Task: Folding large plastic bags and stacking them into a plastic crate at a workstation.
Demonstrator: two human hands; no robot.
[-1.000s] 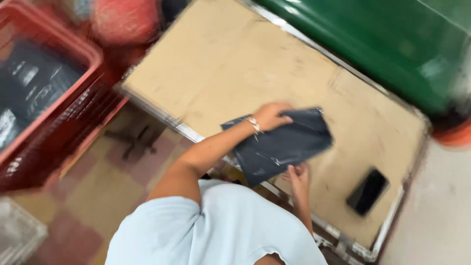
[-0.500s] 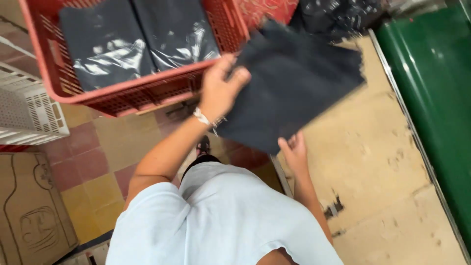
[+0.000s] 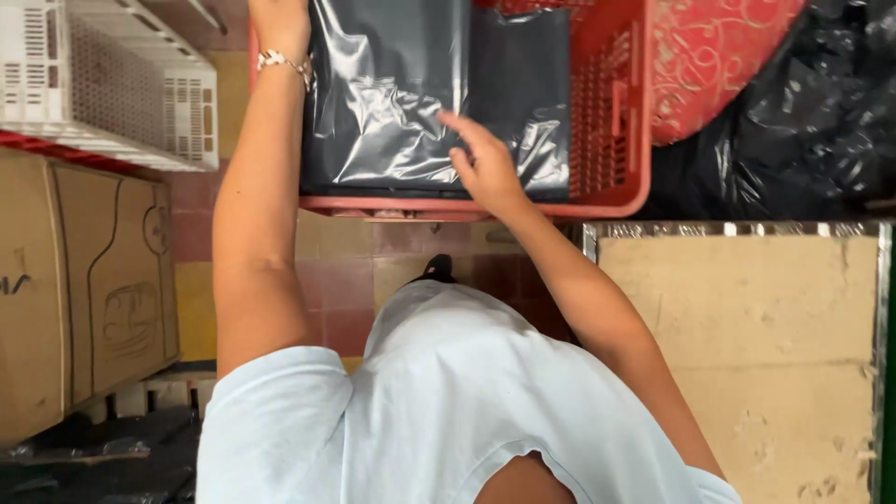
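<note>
- black plastic-wrapped packet (image 3: 383, 103) lies flat in the red crate (image 3: 616, 112); it looks light, soft and slippery, best taken by an edge.
- left hand (image 3: 280, 23) rests at the packet's left edge, fingers out of frame, grip unclear.
- right hand (image 3: 481, 159) lies on top, fingers (image 3: 457, 126) spread, gripping nothing.

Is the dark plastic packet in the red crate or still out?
In. The dark packet lies flat inside the red crate, right hand resting on it.
</note>
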